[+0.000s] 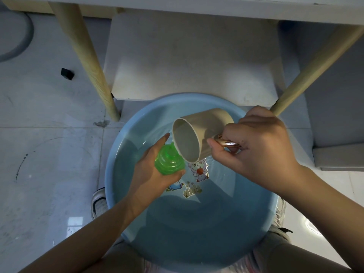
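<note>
**Surface.** Glossy pale-grey tiled floor [49, 154], scuffed with dark marks at left. Round light-blue plastic basin [108, 174] set on it, part-filled with clear water [197, 217]; cartoon stickers [200, 170] on the basin bottom, seen through the water.

**Room.** White lower shelf [193, 62] just behind the basin, flanked by a left wooden leg [92, 66] and a right wooden leg [315, 66], both slanting outward. Pale block [338, 156] at far right.

**Held items.**
- Left hand [145, 178]: wrapped round a translucent green ribbed container [169, 162], fingers curled under it, above the water at the basin's left centre.
- Right hand [260, 146]: clamped on the rose-gold handle [226, 143] of a beige mug [206, 123], thumb and fingers pinching it. Mug tipped on its side over the basin's rear centre, mouth toward the viewer and down-left, its lower rim overlapping the green container's top.

**Around.**
- Small black block [67, 73] on the floor, well left of the left leg.
- Grey ring-shaped object [17, 36] at upper left, cut by the edge.
- White sneaker [98, 201] against the basin's left rim; second sneaker [281, 215] at its right rim.

**Obstructions.** Mug rim hides the container's upper end; contact there cannot be told. Forearms cross the basin's near half.
</note>
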A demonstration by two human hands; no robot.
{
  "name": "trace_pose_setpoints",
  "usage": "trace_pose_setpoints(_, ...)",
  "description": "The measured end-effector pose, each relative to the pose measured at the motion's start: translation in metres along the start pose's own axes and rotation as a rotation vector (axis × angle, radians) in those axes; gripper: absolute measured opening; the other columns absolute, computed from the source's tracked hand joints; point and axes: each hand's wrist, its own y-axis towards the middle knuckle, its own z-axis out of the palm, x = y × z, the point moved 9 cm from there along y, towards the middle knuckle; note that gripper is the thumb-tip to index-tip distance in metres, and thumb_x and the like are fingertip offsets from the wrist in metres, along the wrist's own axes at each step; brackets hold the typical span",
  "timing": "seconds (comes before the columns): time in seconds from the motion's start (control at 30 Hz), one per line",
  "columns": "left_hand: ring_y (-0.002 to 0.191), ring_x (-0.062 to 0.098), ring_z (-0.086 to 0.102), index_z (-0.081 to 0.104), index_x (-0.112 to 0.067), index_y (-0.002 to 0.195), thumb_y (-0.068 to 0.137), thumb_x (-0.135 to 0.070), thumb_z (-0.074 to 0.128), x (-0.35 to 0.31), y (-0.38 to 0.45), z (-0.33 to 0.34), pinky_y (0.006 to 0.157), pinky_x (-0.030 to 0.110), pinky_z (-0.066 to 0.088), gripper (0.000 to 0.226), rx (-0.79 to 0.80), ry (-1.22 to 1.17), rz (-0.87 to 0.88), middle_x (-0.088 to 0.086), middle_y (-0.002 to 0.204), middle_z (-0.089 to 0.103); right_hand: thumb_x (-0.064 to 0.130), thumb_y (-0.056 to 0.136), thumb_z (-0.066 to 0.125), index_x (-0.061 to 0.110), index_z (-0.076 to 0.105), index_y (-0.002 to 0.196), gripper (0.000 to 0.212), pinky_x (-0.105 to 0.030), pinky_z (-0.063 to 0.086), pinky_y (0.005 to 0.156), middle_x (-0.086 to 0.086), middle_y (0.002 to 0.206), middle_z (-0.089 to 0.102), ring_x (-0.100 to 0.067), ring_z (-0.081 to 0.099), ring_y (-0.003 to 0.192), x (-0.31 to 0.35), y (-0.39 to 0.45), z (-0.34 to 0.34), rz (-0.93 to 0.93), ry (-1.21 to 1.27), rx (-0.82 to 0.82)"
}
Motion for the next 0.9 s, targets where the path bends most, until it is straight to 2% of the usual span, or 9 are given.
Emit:
trace_pose_setpoints(0.23,0.103,-0.002,0.058,0.042,-0.037,0.138,0.066,-0.024,0.084,0.0013,0.0008,0.0002,0.081,0.002,0.043,0.085,0.005,0.006,0.002,-0.011,0.121,0.059,0.021,0.077,0.069,0.014,0.048,0.047,0.037,-0.022,0.026,0.064,0.001,0.04,0.039,-0.022,0.037,0.038,0.0047,0.0016,-0.0026,-0.058,0.002,-0.02)
trace_pose_setpoints(0.47,0.1,-0.01,0.055,0.049,-0.037,0.13,0.066,-0.02,0.084,-0.0029,-0.0018,-0.0031,0.076,-0.001,0.039,0.075,-0.017,0.016,-0.001,-0.014,0.117,0.059,0.021,0.079,0.066,0.014,0.049,0.047,0.037,-0.024,0.028,0.063,0.001,0.041,0.04,-0.022,0.039,0.038,0.0073,0.0019,-0.0034,-0.082,0.008,-0.015)
trace_pose_setpoints(0.7,0.103,-0.002,0.057,0.047,-0.035,0.132,0.066,-0.023,0.084,-0.0032,-0.0013,-0.0023,0.077,-0.001,0.04,0.077,-0.006,0.015,-0.005,-0.012,0.118,0.059,0.02,0.079,0.066,0.011,0.051,0.049,0.035,-0.027,0.033,0.062,0.001,0.041,0.044,-0.022,0.041,0.039,0.0088,0.0014,-0.003,-0.1,0.014,-0.022)
trace_pose_setpoints(0.9,0.1,-0.005,0.057,0.049,-0.036,0.13,0.067,-0.024,0.084,-0.0044,-0.001,-0.002,0.075,-0.002,0.039,0.073,0.0,0.027,-0.011,-0.014,0.114,0.06,0.02,0.08,0.066,0.011,0.053,0.05,0.034,-0.027,0.033,0.062,0.001,0.042,0.045,-0.023,0.042,0.04,0.0104,0.002,-0.0043,-0.111,0.014,-0.044)
